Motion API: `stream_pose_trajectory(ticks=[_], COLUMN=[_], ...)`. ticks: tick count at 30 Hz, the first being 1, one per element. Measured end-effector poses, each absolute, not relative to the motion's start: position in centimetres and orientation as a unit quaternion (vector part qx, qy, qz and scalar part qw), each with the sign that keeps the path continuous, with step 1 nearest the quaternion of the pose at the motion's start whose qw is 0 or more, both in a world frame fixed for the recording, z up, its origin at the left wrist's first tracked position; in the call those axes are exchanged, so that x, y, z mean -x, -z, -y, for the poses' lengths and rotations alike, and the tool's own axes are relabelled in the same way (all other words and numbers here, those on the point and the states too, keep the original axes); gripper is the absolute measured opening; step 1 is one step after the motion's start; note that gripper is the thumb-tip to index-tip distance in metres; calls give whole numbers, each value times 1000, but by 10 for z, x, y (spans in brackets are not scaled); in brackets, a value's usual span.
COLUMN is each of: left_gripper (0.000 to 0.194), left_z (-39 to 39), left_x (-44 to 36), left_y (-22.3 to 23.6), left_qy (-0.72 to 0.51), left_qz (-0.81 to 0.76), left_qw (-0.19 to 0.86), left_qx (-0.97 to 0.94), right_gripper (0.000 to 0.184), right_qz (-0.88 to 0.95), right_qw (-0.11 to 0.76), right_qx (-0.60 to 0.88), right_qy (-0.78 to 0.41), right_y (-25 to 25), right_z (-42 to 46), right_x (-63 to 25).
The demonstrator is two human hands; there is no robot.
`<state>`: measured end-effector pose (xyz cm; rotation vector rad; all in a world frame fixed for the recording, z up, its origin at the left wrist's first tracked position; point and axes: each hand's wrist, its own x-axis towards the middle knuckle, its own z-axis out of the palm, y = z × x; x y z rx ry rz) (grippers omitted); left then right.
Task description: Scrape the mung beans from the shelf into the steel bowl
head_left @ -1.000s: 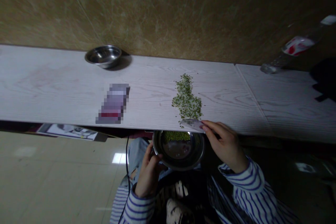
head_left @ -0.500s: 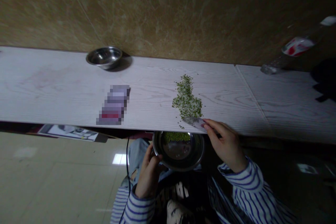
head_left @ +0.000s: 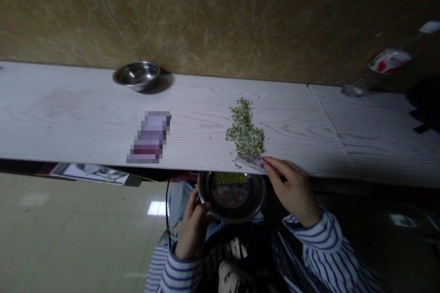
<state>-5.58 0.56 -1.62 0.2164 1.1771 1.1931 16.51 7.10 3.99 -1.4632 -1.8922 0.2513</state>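
Small green mung beans (head_left: pixel 244 130) lie spread in a loose patch on the white wood-grain table. My right hand (head_left: pixel 292 187) pinches a thin, see-through plastic piece (head_left: pixel 250 160) at its right end. That piece rests at the near side of the beans, by the table's front edge; its exact kind is unclear. Just below the edge, my left hand (head_left: pixel 195 224) grips the left rim of a steel bowl (head_left: pixel 256 208), thumb on the rim. More green beans (head_left: pixel 229 178) are gathered at the far side inside this bowl.
A second steel bowl (head_left: pixel 137 83) stands by the wall at the back left. Nearer the front lies a blurred-out flat rectangular object (head_left: pixel 149 137). A clear bottle with a red and white label (head_left: pixel 390 61) stands at the right, near a dark object (head_left: pixel 426 105).
My right hand and the plastic piece have shifted slightly left. The bowl in my left hand has also moved a little left. The beans on the table look much the same.
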Motion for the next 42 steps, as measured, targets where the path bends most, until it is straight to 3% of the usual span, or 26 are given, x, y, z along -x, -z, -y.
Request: stream_pose_trajectory(ticks=[16, 42], left_gripper=[56, 55], left_z=[-5, -4], left_x=[67, 62], left_y=[19, 20], left_qy=[-539, -546], left_qz=[-535, -533], left_qw=[646, 640], left_qx=[-84, -89], right_gripper=[25, 27], right_qz=[717, 697], right_qw=[369, 366], right_qx=[587, 603], right_qy=[-72, -130], right_y=[-36, -33], right_z=[-83, -72], right_x=[-137, -131])
